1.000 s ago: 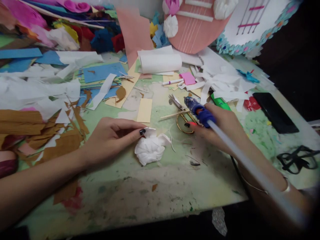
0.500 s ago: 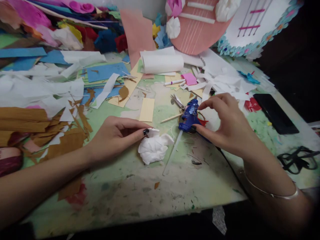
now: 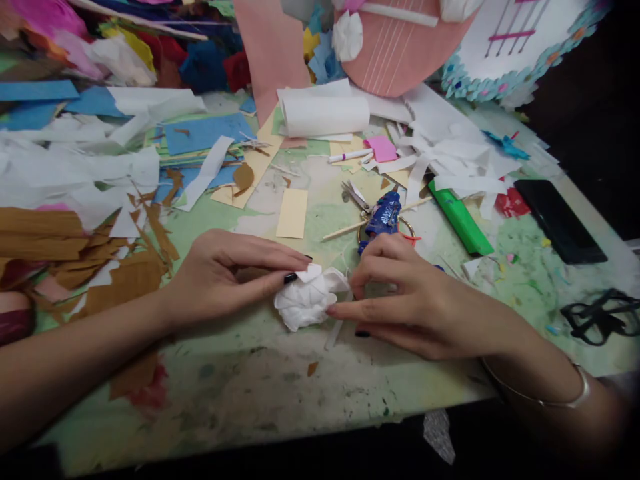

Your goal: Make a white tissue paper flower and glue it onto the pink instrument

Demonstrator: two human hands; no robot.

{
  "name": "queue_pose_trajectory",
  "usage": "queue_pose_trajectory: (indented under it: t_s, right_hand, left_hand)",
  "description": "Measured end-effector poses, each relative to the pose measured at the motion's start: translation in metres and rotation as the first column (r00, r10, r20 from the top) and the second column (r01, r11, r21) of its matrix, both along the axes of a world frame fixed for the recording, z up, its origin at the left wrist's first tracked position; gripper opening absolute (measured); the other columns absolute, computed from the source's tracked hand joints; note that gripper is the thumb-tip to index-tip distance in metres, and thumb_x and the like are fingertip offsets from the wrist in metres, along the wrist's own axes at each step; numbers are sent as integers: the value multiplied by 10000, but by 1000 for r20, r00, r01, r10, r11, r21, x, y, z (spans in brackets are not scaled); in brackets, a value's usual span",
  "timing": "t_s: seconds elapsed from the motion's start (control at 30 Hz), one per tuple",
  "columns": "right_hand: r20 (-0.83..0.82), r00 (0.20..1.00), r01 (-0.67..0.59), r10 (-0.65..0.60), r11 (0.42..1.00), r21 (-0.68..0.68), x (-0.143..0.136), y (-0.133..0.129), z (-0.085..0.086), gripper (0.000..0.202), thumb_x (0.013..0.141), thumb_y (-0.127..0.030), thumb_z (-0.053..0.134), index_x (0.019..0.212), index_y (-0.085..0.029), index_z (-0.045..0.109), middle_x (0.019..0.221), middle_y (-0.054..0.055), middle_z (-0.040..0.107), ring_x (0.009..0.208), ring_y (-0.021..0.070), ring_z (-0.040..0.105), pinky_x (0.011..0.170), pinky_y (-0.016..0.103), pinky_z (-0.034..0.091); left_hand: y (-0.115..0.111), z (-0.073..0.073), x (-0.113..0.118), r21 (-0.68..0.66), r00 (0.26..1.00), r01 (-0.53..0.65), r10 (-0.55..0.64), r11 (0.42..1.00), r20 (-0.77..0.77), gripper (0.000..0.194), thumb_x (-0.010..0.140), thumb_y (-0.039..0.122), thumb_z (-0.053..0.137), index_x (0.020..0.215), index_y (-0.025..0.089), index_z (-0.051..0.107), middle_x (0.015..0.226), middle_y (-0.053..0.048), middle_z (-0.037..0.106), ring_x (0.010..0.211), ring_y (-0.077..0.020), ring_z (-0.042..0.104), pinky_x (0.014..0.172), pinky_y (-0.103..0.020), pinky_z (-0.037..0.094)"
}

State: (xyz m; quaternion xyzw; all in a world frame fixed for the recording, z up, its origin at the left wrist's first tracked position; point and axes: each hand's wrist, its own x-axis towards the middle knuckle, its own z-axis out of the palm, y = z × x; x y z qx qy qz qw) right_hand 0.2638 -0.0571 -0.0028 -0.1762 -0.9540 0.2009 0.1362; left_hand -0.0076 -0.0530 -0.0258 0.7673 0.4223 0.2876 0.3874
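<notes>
A white paper flower (image 3: 303,303) with crinkled, layered petals rests low over the table in front of me. My left hand (image 3: 235,277) pinches its upper left edge between thumb and fingers. From the other side, my right hand (image 3: 415,297) has its fingers bent against the flower's right petals; the exact contact is partly hidden. Just beyond the right hand lies a blue glue gun (image 3: 384,217), half covered by that hand. A translucent glue stick (image 3: 332,335) shows its end below the flower's right side.
Scissors (image 3: 356,195) and a thin wooden stick (image 3: 343,231) lie by the glue gun. A green roll (image 3: 460,217), a black phone (image 3: 560,220) and a black strappy object (image 3: 603,317) are at right. Brown paper scraps (image 3: 40,233) cover the left; a white paper roll (image 3: 325,115) lies behind.
My right hand has let go of the glue gun and come left and down to the flower. A green roll behind it is now uncovered. The left hand keeps its pinch.
</notes>
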Motion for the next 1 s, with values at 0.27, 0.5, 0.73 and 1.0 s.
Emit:
queue_pose_trajectory:
  t_s: [0.27,0.5,0.73,1.0]
  right_hand:
    - [122,993,1,-3,1000,20,-7,-2,-8,362,972,-328,467,1290,-188,569,973,97,547,897,225,401,811,399,321]
    - [121,993,5,-8,1000,26,-6,-1,-8,371,969,-326,472,1303,-188,558,986,100,546,907,229,397,812,393,308]
    - [129,991,15,-21,999,43,-5,-3,-8,377,962,-319,490,1307,-182,556,999,101,554,913,231,404,806,388,313]
    - [26,999,25,-26,998,64,-5,-2,-8,315,951,-279,514,1228,-164,612,945,97,589,886,222,454,789,384,369]
  left_hand:
    - [1,1,0,104,994,110,-109,988,-16,220,805,177,640,912,321,769,975,-32,763,909,-178,715,832,-260,554]
    - [1,0,0,129,995,90,-85,988,-44,164,814,194,628,878,272,757,958,-34,765,905,-176,711,845,-271,559]
    - [-5,1,12,59,994,-90,93,994,-55,100,765,289,698,830,225,739,848,-20,761,731,-178,710,664,-258,602]
    - [-7,-1,21,-13,989,-140,139,990,-59,223,752,273,690,958,191,710,958,-40,740,754,-148,690,699,-236,594]
